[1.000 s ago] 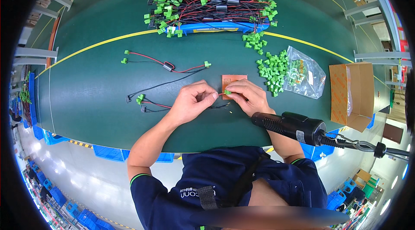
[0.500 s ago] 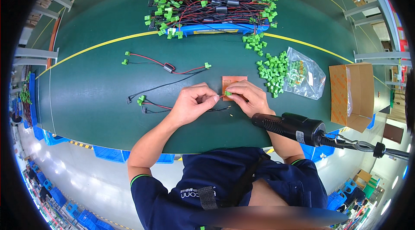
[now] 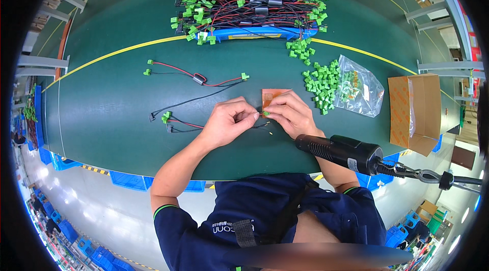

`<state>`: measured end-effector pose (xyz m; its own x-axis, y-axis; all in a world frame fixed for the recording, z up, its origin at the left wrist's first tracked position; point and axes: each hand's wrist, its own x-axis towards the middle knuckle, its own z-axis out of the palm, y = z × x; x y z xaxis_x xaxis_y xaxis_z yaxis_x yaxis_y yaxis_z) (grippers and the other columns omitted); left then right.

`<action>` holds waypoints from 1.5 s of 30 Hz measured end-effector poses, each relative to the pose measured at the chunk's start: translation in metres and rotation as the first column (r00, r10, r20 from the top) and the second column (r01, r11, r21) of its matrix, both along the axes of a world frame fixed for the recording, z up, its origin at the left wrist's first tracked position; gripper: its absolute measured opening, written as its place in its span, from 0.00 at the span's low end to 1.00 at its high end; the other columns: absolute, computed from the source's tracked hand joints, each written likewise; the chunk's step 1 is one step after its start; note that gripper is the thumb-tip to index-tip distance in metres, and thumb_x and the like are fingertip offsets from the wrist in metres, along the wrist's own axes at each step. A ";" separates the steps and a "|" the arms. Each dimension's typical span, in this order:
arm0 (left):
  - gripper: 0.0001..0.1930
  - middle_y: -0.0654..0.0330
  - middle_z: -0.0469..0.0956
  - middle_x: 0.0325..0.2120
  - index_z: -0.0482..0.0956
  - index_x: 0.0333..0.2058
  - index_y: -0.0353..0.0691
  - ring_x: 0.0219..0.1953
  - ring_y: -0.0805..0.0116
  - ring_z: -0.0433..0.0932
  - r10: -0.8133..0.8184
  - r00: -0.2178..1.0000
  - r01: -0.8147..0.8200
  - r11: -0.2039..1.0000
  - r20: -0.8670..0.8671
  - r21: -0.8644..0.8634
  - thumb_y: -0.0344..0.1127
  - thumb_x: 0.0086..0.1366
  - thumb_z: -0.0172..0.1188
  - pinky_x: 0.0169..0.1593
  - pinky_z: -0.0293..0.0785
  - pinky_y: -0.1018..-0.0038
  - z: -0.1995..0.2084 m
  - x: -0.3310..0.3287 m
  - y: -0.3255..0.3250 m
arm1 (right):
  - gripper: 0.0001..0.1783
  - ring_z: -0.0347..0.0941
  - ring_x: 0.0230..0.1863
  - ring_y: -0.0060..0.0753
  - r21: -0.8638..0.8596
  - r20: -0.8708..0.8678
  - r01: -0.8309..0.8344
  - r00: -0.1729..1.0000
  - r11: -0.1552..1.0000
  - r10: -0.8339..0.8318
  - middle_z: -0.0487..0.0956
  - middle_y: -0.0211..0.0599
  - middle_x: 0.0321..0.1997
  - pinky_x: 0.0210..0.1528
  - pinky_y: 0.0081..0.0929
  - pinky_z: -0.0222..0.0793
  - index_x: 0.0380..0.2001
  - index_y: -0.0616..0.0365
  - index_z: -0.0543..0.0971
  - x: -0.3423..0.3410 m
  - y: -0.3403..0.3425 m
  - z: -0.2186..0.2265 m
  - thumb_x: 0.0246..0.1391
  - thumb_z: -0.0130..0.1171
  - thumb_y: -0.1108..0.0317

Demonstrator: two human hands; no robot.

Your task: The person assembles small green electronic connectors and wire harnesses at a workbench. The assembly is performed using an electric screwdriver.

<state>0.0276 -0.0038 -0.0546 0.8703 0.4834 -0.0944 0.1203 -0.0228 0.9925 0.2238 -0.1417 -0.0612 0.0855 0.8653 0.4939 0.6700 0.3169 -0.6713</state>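
Observation:
My left hand (image 3: 232, 122) is closed in a pinch on a wire of a cable harness (image 3: 187, 124). That harness runs left from my hand to a green connector (image 3: 166, 117) and a black plug (image 3: 170, 128). Loose dark wire ends (image 3: 261, 126) stick out to the right below my fingers. Between the fingertips of my right hand (image 3: 293, 115) is a small green terminal connector (image 3: 266, 113), right at the wire's tip. How deep the wire sits in it is too small to tell. Just behind my fingers lies an orange-brown block (image 3: 276, 93), partly covered by my right hand.
A finished-looking harness with a ferrite core (image 3: 199, 79) lies at left. Green connectors (image 3: 322, 87) are piled beside a clear plastic bag (image 3: 360, 90) and an open carton (image 3: 415, 110). A black power screwdriver (image 3: 338, 153) hangs over my right forearm. Behind, a blue bin (image 3: 254, 33) overflows with harnesses.
My right fingertips and the green connector have shifted slightly left and down, closer to my left fingertips. The left hand has hardly moved.

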 end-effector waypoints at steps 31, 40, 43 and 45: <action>0.08 0.57 0.81 0.34 0.84 0.31 0.42 0.38 0.50 0.83 -0.077 0.989 0.137 0.776 -0.124 0.616 0.39 0.64 0.62 0.39 0.79 0.54 -0.022 0.027 0.011 | 0.15 0.76 0.47 0.54 -0.233 0.479 0.133 0.878 0.963 -0.005 0.78 0.48 0.45 0.49 0.46 0.75 0.48 0.65 0.83 -0.011 -0.003 0.018 0.57 0.63 0.82; 0.10 0.56 0.82 0.34 0.85 0.32 0.42 0.38 0.50 0.84 -0.108 0.982 0.185 0.734 -0.156 0.653 0.41 0.64 0.61 0.39 0.79 0.54 -0.019 0.033 0.012 | 0.12 0.77 0.44 0.50 -0.205 0.448 0.138 0.894 0.969 -0.033 0.78 0.45 0.42 0.49 0.43 0.74 0.47 0.63 0.85 0.007 -0.009 0.002 0.60 0.64 0.79; 0.10 0.56 0.82 0.34 0.84 0.31 0.41 0.38 0.49 0.84 -0.089 0.982 0.178 0.737 -0.167 0.653 0.41 0.64 0.61 0.39 0.79 0.54 -0.019 0.034 0.009 | 0.13 0.77 0.44 0.47 -0.081 0.403 0.115 0.912 0.990 -0.073 0.79 0.43 0.43 0.52 0.41 0.72 0.50 0.62 0.84 0.017 -0.007 -0.004 0.67 0.61 0.67; 0.10 0.56 0.82 0.35 0.84 0.31 0.41 0.38 0.49 0.84 -0.068 0.985 0.159 0.730 -0.162 0.664 0.41 0.64 0.61 0.39 0.79 0.53 -0.017 0.031 0.008 | 0.18 0.77 0.46 0.46 -0.319 -0.270 0.288 0.886 0.903 -0.377 0.79 0.43 0.45 0.54 0.42 0.71 0.55 0.61 0.81 0.069 -0.009 -0.029 0.69 0.58 0.61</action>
<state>0.0583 0.0041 -0.0720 0.9269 0.3582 0.1116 0.1874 -0.6996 0.6895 0.2929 -0.1504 -0.0904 0.5043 0.8504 0.1498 0.4406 -0.1043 -0.8916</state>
